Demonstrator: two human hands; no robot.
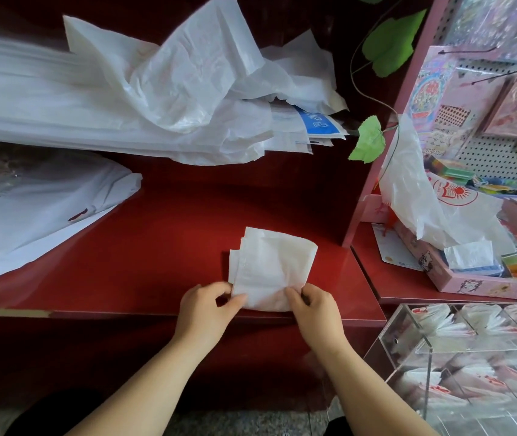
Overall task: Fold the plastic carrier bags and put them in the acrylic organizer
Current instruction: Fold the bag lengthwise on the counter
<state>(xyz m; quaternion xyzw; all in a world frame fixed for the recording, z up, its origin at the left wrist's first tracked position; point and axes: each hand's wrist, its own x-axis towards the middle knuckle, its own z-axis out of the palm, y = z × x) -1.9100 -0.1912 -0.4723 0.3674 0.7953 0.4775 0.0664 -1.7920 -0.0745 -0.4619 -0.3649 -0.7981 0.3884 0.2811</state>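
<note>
At the back left of the red counter (156, 234) lies a loose heap of white carrier bags (163, 89), not folded. Near the front edge, the left hand (207, 305) pinches the near left corner of the folded bag (274, 262) between thumb and fingers. The bag lies flat on the counter, its near end between both hands — its long axis runs away from the person, leaning a little to the right. The right hand (315, 311) pinches the near right corner. At the lower right stands the acrylic organizer (428, 366) — folded bags sit in its compartments.
</note>
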